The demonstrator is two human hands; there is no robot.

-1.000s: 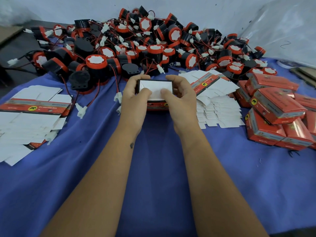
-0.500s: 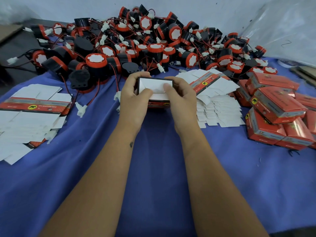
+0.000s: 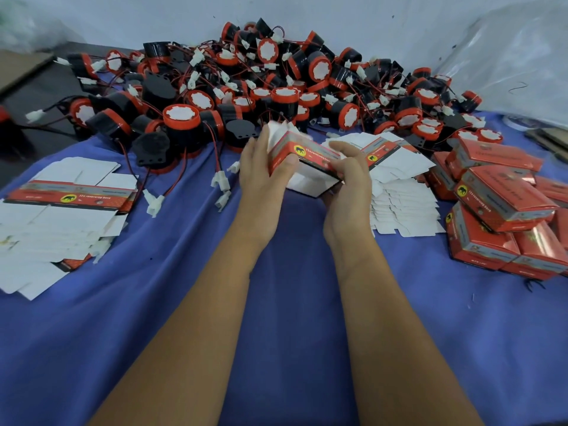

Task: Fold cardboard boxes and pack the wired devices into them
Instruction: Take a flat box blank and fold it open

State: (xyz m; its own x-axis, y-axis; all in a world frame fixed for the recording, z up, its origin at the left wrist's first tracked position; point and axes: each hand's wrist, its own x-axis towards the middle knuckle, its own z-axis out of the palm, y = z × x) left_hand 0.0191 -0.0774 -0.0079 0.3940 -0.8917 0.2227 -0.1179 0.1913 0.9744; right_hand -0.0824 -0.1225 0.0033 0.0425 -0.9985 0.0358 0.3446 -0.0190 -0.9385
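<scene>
Box (image 3: pixel 302 162) sits mid-table between my hands, tilted, far flaps loose (blurred). Left hand (image 3: pixel 261 176) grips its left end, right hand (image 3: pixel 349 176) curls round the right. Step: forming. Next, probably a wired device from the pile (image 3: pixel 270 87) at 12 o'clock.

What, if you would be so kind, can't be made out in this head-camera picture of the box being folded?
- Box contents: hidden by its own walls and both hands; device inside or not, cannot tell.
- Box's far white flaps: motion-blurred.
- Right hand fingertips: tucked under the box.
- Print on the packed boxes: too small to read.
- Flat box blanks: cut off by the left edge.
</scene>
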